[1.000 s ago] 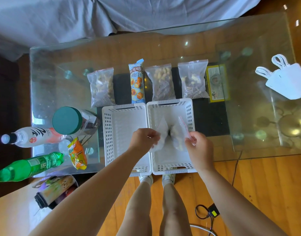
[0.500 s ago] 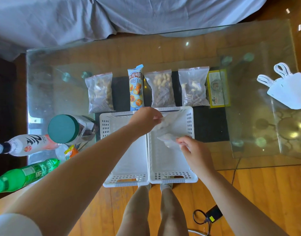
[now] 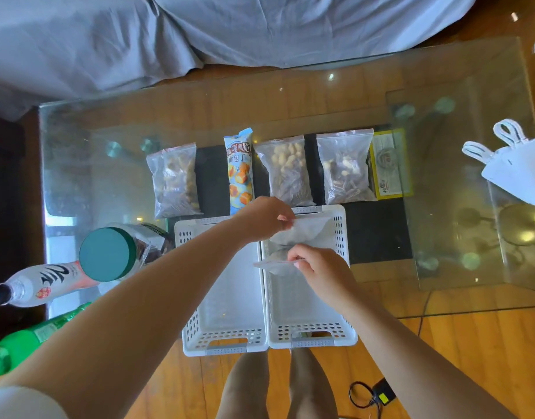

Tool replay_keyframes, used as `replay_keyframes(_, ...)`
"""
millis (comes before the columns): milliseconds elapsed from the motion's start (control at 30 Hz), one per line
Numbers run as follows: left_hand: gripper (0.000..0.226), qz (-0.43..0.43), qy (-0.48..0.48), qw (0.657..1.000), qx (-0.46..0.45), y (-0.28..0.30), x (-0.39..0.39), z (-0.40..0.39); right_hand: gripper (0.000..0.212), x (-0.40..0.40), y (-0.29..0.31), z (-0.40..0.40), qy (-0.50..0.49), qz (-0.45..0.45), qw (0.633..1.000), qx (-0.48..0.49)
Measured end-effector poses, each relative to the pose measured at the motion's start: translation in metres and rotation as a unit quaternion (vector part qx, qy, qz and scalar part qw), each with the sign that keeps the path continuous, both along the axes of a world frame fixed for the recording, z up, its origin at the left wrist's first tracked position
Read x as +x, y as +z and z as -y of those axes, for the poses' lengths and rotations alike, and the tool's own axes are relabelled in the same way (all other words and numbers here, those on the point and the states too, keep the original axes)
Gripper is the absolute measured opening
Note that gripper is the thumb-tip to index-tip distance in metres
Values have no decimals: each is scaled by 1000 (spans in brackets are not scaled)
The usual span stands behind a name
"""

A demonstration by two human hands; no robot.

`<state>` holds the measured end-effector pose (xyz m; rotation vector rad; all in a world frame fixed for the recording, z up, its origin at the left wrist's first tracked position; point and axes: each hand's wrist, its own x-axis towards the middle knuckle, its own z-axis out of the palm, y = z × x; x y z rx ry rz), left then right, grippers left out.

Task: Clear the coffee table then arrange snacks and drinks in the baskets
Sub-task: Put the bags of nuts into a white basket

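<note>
Two white perforated baskets stand side by side at the glass table's near edge, the left basket (image 3: 223, 300) and the right basket (image 3: 340, 225). Over the far end of the right basket I hold a clear zip bag (image 3: 302, 234) stretched between both hands. My left hand (image 3: 264, 217) pinches its far edge. My right hand (image 3: 319, 264) pinches its near, red-striped zip edge. Behind the baskets lie three clear bags of nuts (image 3: 175, 179), (image 3: 285, 170), (image 3: 344, 166) and a blue snack packet (image 3: 239, 170).
At the left edge stand a teal-lidded jar (image 3: 109, 254), a white bottle (image 3: 39, 284) and a green bottle (image 3: 21, 343). A white paper bag (image 3: 520, 167) lies at the right, a yellow-framed card (image 3: 390, 164) beside the nut bags. A grey covered sofa (image 3: 199, 28) lies beyond the table.
Both hands carried the clear zip bag from the basket's middle toward its far end and turned it; my left hand reached farther forward, and the view shifted slightly.
</note>
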<state>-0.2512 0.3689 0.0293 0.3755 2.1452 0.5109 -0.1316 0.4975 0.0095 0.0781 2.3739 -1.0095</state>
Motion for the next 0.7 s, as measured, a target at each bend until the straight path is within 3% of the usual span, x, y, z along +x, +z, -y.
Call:
replay_keyframes(100, 26, -55, 35, 998, 12, -2, -3, 1, 19, -6, -3, 1, -31, -23, 999, 26)
replay_keyframes(200, 27, -69, 75, 994, 41, -4, -5, 4, 19, -10, 2, 1, -81, -118, 987, 67)
replay_keyframes(300, 33, -42, 78, 995, 40, -8, -6, 10, 19, -4, 9, 2, -99, -209, 967, 107)
replay_keyframes(400, 38, -2, 82, 996, 29, -17, -6, 19, 22, 12, 10, 5, -37, -271, 956, 102)
replay_keyframes(533, 36, -19, 99, 995, 18, -24, -4, 24, 29, 24, -3, 14, 68, -224, 966, 111)
replay_keyframes(700, 31, -10, 96, 995, 26, -28, -5, 27, 51, 18, -20, 19, 75, -131, 979, 138)
